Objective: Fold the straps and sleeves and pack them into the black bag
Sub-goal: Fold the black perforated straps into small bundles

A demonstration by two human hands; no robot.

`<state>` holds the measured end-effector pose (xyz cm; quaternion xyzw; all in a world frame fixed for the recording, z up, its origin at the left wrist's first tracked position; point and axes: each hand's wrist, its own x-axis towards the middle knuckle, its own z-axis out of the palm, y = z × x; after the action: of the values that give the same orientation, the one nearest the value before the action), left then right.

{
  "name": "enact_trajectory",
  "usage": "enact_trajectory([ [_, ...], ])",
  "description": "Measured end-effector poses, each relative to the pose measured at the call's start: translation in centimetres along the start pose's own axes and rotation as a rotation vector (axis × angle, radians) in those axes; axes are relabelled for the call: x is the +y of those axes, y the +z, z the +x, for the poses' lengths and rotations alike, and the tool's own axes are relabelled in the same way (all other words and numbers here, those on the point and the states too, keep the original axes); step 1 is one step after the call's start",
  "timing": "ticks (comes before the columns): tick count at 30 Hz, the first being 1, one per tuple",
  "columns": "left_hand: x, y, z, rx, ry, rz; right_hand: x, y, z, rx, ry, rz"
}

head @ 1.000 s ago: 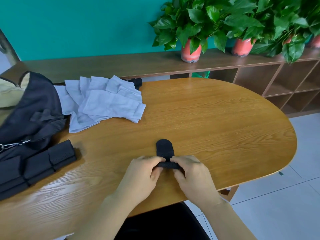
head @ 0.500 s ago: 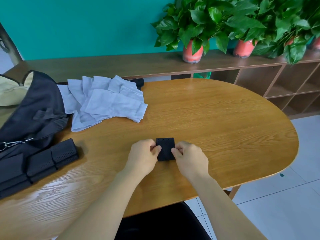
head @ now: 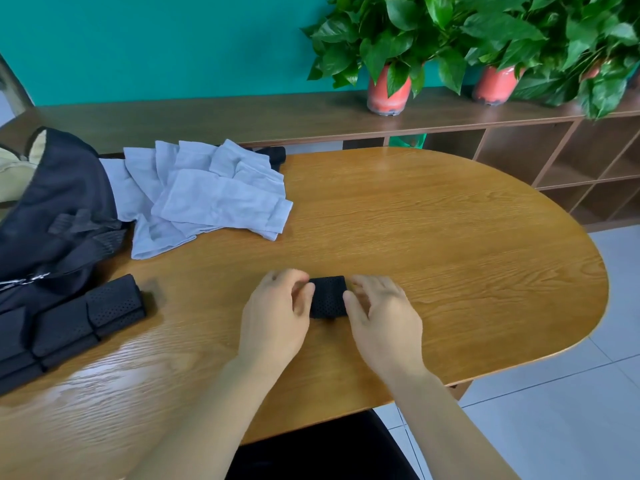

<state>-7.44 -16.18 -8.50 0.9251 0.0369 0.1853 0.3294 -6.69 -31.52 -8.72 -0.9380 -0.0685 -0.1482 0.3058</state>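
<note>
A small folded black perforated strap (head: pixel 328 296) lies lower centre on the oval wooden worktop (head: pixel 450 244), between the left hand (head: pixel 277 317) and the right hand (head: pixel 382 322). Their thumbs touch its sides, but I cannot tell whether they pinch it. The black fabric bag (head: pixel 52 202) sits at the left edge, nearer the left hand.

Oval wooden table (head: pixel 450 237) bears black bag (head: pixel 59 209), grey sleeves (head: pixel 214 199), bundled straps (head: pixel 79 320) and one folded strap (head: pixel 328 296)

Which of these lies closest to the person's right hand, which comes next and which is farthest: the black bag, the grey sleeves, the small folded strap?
1. The small folded strap, just left of the right hand, by its thumb.
2. The grey sleeves, piled farther back on the left.
3. The black bag, at the far left.
</note>
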Motion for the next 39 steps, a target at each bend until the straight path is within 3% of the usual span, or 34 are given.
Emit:
enact_trajectory([
  [4, -0.7, 0.9, -1.2, -0.062, 0.175, 0.172, 0.5, 1.5, -1.1, -0.062, -0.236, -0.198],
  [10, -0.4, 0.2, -1.3, -0.243, 0.090, 0.301, 0.3, 2.1, -1.4, -0.150, -0.200, -0.249],
  [14, -0.5, -0.7, -1.8, -0.272, 0.074, 0.304, -0.1, 2.0, -1.8, -0.244, -0.206, -0.171],
  [17, -1.2, -2.0, -2.9, -0.270, 0.064, 0.315, -1.0, 2.2, -2.6, -0.223, -0.237, -0.139],
  [27, -5.2, -7.4, -6.7, -0.194, -0.039, 0.159, -6.7, 6.1, -5.2, -0.260, -0.298, -0.005],
  [33, -7.1, -10.6, -8.1, -0.008, -0.053, 0.089, -10.3, 8.1, -5.4, -0.229, -0.366, 0.142],
  [39, -10.8, -15.6, -5.8, 0.196, -0.032, 0.187, -18.2, 9.3, -2.5, -0.287, -0.445, 0.256],
])
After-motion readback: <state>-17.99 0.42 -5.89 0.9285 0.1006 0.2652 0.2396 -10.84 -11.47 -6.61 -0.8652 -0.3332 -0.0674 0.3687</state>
